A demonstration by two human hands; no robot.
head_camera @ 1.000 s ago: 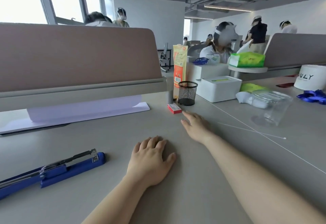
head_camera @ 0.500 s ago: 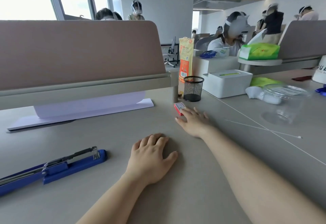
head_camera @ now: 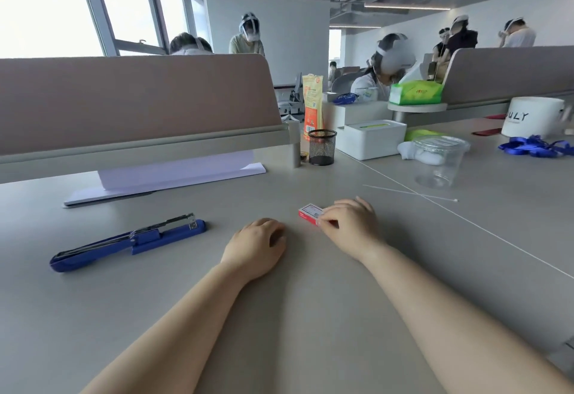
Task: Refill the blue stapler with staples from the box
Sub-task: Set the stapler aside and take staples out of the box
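Lying flat on the smooth grey desk (head_camera: 310, 316), the small red and white cardboard staple box (head_camera: 310, 213) is pinched at its near end by the curled fingers of the right hand (head_camera: 349, 226). The left hand (head_camera: 254, 246) is rested palm down, loosely curled, with nothing held. The long blue stapler (head_camera: 127, 241) is laid open further left, its metal rail exposed.

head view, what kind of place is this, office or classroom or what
Most likely an open-plan office. The grey desk is closed off by a fabric divider panel, with desk supplies on it: a blue stapler and a mesh pen cup. More divided desks with people at them stand behind.
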